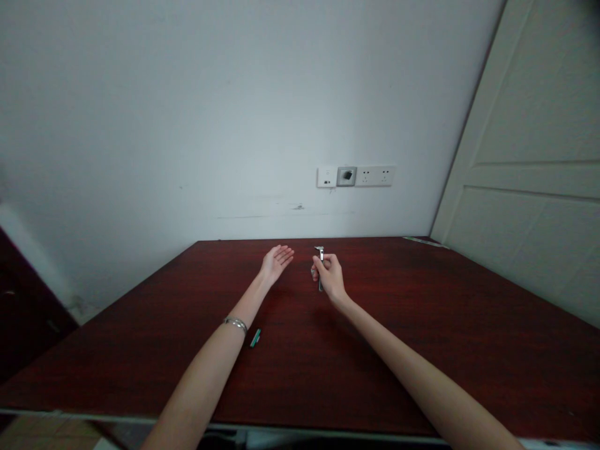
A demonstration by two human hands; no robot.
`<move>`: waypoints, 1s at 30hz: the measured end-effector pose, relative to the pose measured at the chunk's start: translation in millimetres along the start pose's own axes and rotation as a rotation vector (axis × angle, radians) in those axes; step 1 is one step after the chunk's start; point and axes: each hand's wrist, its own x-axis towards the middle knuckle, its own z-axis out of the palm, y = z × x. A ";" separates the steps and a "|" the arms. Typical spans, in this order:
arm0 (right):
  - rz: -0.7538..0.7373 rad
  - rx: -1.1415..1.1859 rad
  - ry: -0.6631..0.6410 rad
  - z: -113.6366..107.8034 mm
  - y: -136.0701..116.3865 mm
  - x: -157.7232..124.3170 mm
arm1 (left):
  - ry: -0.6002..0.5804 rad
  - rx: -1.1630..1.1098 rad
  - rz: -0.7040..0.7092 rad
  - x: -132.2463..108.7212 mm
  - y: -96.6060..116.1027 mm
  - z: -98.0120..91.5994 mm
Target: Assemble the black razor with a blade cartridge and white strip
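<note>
My right hand (330, 275) is closed around the handle of a slim silver and grey razor (321, 251), held upright over the table with its small head at the top. Most of the handle is hidden by the fingers, and its lower end shows beneath them. To the left, my left hand (277, 262) is held palm up with its fingers stretched out, and nothing lies in it. A silver bracelet (235, 324) circles the left forearm. Beside that forearm, a small green piece with a pale edge (255, 338) lies on the table; its kind cannot be made out.
The dark red wooden table (398, 325) reaches back to a white wall (234, 125). Sockets (375, 176) and switch plates are set in the wall above it. A pale panelled door (534, 144) stands at the right. A thin strip (425, 242) lies at the far right corner.
</note>
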 end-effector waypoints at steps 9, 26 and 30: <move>-0.013 0.045 -0.037 -8.0 -16.0 7.3 | -0.576 1.183 0.089 -32.6 57.9 -5.8; -0.003 0.071 -0.023 -10.8 -17.0 13.4 | -1.002 1.970 -0.047 -132.9 78.6 -34.5; 0.004 0.078 -0.034 -11.0 -16.6 12.8 | -0.999 1.959 -0.058 -135.3 76.3 -34.9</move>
